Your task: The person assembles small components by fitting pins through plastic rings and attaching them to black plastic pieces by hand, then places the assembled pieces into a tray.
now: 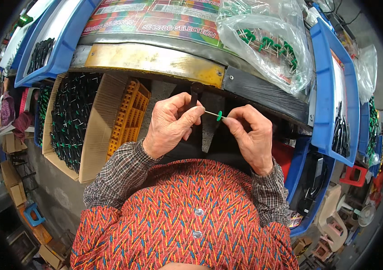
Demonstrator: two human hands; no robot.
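In front of my body, just below the bench edge, both hands meet at a thin metal pin with a green disc (219, 115) on it. The fingers of my left hand (170, 122) are closed round one end of the pin. A black strip with a rounded end (195, 90) rises from behind those fingers; how they hold it is partly hidden. Thumb and forefinger of my right hand (253, 137) pinch the pin's other end, close beside the disc.
On the bench, a clear plastic bag (263, 27) holds several green-disc pins. Blue bins (331, 90) hang at the right and left. Below the bench at left, a cardboard box (93, 135) of black and green parts stands beside an orange crate (128, 114).
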